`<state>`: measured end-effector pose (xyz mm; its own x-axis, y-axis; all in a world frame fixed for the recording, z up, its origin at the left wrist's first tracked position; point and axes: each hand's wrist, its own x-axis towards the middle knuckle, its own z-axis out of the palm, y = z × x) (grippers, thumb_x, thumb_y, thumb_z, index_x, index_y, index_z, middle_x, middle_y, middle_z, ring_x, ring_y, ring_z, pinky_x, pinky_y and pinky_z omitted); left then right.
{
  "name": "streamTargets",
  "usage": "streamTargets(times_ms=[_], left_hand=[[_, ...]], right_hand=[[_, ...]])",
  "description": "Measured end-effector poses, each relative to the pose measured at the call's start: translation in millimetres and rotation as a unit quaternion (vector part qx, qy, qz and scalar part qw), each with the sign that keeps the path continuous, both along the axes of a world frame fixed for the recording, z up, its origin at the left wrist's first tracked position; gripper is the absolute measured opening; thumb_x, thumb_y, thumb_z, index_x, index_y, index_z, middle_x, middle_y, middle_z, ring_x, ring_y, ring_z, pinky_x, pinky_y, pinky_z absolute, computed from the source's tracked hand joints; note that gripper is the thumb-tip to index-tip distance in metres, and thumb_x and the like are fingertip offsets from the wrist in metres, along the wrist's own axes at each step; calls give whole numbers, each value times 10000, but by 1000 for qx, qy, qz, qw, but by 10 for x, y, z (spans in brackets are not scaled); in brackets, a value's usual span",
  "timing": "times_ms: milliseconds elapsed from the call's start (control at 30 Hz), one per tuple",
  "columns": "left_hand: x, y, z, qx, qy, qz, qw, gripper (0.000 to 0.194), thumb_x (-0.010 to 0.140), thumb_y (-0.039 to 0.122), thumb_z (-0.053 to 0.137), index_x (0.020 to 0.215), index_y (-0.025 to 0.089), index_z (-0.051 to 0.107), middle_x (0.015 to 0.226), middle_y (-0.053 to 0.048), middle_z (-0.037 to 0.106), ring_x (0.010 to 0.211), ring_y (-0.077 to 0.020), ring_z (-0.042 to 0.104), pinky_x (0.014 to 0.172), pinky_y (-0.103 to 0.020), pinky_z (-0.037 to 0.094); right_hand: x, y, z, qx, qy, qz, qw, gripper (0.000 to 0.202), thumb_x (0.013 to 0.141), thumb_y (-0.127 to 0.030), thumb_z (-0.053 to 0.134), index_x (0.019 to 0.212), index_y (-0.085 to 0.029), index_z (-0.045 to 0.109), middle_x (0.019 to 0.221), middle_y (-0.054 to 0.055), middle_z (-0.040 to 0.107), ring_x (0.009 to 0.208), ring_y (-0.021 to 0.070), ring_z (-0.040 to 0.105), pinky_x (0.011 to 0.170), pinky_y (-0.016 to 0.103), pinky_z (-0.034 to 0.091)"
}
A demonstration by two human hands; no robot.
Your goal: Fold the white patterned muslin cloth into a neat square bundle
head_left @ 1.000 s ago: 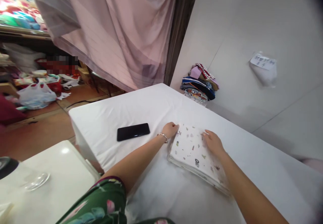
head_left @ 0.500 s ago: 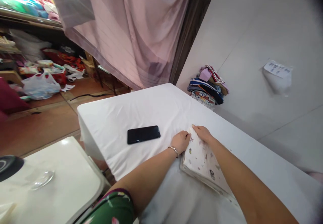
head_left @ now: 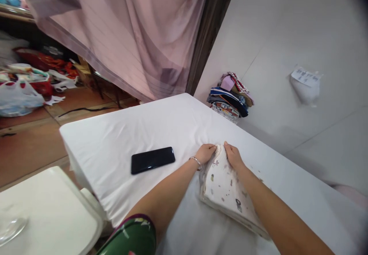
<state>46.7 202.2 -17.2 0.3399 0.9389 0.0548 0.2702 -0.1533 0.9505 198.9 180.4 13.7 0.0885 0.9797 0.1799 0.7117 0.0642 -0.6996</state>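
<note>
A folded white cloth with small printed figures (head_left: pixel 227 190) lies on the white-covered table (head_left: pixel 161 121), its layers stacked in a thick bundle. My left hand (head_left: pixel 206 153), with a bracelet at the wrist, is closed on the far left corner of the cloth. At the far right corner, my right hand (head_left: pixel 233 156) grips the same end, thumb and fingers around its edge. Between the two hands the far edge looks slightly bunched up. To the left of my hands a black phone (head_left: pixel 153 160) rests flat on the table.
A pile of folded clothes (head_left: pixel 228 96) sits past the table's far right edge, by the grey wall (head_left: pixel 276 36) with a taped paper note (head_left: pixel 305 80). A pink curtain (head_left: pixel 143 36) hangs behind. At the lower left is a cream-coloured surface (head_left: pixel 54 205); plastic bags (head_left: pixel 20 98) lie on the floor.
The view has swung a little to the right, so the phone and clothes appear farther left. Both hands keep hold of the cloth, and its far end is now bunched and slightly raised.
</note>
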Motion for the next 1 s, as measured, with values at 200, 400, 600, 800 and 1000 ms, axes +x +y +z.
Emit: streamTargets(times_ms=[200, 400, 600, 800, 1000], left_hand=[[26, -10, -76, -6, -66, -1, 998, 276, 808, 328, 451, 915, 168, 649, 855, 0, 677, 775, -131, 585, 723, -216, 438], [59, -64, -73, 6, -78, 54, 995, 197, 802, 322, 473, 909, 183, 564, 733, 12, 637, 644, -107, 556, 623, -206, 429], [19, -120, -42, 20, -65, 54, 996, 149, 800, 292, 474, 837, 198, 583, 794, 20, 636, 635, -92, 545, 629, -194, 419], [29, -108, -49, -2, -54, 45, 997, 211, 787, 242, 487, 955, 201, 610, 709, 17, 621, 584, -98, 526, 606, -202, 428], [59, -67, -98, 59, -115, 82, 988, 256, 758, 142, 502, 987, 204, 598, 987, -14, 609, 779, -102, 566, 745, -219, 444]], right_hand=[[23, -41, 221, 35, -67, -53, 996, 484, 795, -603, 355, 677, -183, 565, 685, 20, 595, 670, 154, 497, 627, 237, 365], [-55, -49, 454, -80, -167, -11, 983, 368, 726, -544, 494, 635, -193, 553, 565, -18, 567, 555, 126, 494, 529, 224, 326], [-115, 60, 516, -182, -233, 9, 955, 181, 696, -326, 515, 712, -175, 615, 563, 5, 607, 545, 130, 522, 519, 226, 321], [-116, 72, 544, -159, -263, 18, 952, 173, 697, -269, 494, 719, -175, 637, 639, 26, 634, 603, 133, 520, 540, 225, 309], [-146, 96, 555, -145, -274, 30, 950, 176, 675, -203, 483, 768, -175, 630, 678, 17, 630, 641, 128, 521, 565, 213, 311]])
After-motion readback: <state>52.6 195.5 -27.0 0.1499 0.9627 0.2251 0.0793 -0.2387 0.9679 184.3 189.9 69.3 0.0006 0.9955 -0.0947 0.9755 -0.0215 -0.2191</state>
